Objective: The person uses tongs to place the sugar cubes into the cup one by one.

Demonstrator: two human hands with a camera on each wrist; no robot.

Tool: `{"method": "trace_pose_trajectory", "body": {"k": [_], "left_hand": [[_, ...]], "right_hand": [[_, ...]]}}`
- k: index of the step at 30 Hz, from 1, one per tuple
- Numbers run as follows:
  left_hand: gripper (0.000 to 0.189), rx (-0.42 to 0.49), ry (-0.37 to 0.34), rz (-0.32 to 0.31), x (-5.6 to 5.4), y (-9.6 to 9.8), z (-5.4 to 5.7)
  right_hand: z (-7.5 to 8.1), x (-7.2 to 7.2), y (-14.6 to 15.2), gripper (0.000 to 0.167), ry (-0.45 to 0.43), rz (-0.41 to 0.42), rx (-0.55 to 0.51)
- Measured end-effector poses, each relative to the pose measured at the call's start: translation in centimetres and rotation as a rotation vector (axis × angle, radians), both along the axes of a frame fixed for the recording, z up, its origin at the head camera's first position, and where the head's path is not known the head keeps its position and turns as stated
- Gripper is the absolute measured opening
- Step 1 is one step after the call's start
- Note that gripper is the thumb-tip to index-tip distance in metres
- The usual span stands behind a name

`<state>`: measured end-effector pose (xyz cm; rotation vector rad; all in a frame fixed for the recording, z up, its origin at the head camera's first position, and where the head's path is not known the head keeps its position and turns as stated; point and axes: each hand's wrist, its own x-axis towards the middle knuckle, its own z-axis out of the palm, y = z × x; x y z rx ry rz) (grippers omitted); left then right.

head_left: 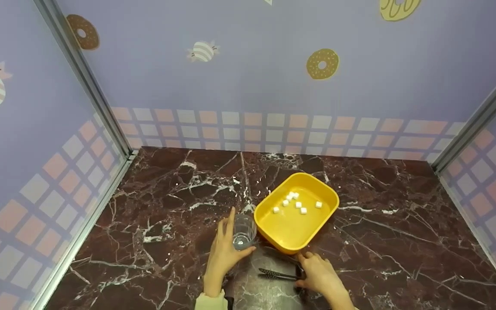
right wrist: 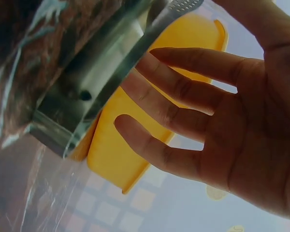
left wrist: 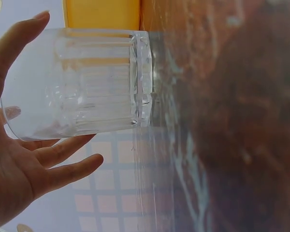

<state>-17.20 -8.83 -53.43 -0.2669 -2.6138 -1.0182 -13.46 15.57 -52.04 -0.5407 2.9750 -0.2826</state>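
Observation:
A clear drinking glass stands upright on the marbled table, close to the left side of a yellow tray. My left hand is spread around the glass, thumb on one side and fingers on the other. In the left wrist view, the thumb lies along the glass near its rim, and the fingers are loosely extended. Metal tongs with perforated tips lie in front of the tray. Over them reaches my right hand, fingers extended along the far side of the tongs and thumb apart from them.
Several small white cubes are scattered in the tray. Patterned purple walls close off the back and both sides of the dark marbled table. A metal strip runs along the table's left edge.

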Motion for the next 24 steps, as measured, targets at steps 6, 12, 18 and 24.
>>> {"method": "trace_pose_trajectory", "body": {"k": [6, 12, 18, 24], "left_hand": [[0.111, -0.006, 0.019, -0.004, -0.1, 0.0, -0.2], [0.110, 0.000, 0.023, -0.004, -0.1, 0.1, -0.3], [0.110, -0.003, 0.014, 0.003, -0.1, 0.1, -0.2], [0.110, -0.010, 0.025, 0.002, -0.1, 0.1, -0.1]], "right_hand": [[-0.3, 0.1, -0.4, 0.055, 0.011, 0.002, -0.029], [-0.9, 0.0, -0.5, 0.049, 0.022, -0.007, -0.032], [-1.3, -0.2, -0.7, 0.047, 0.026, -0.021, -0.036], [-1.5, 0.0, -0.9, 0.043, 0.080, -0.018, -0.058]]}}
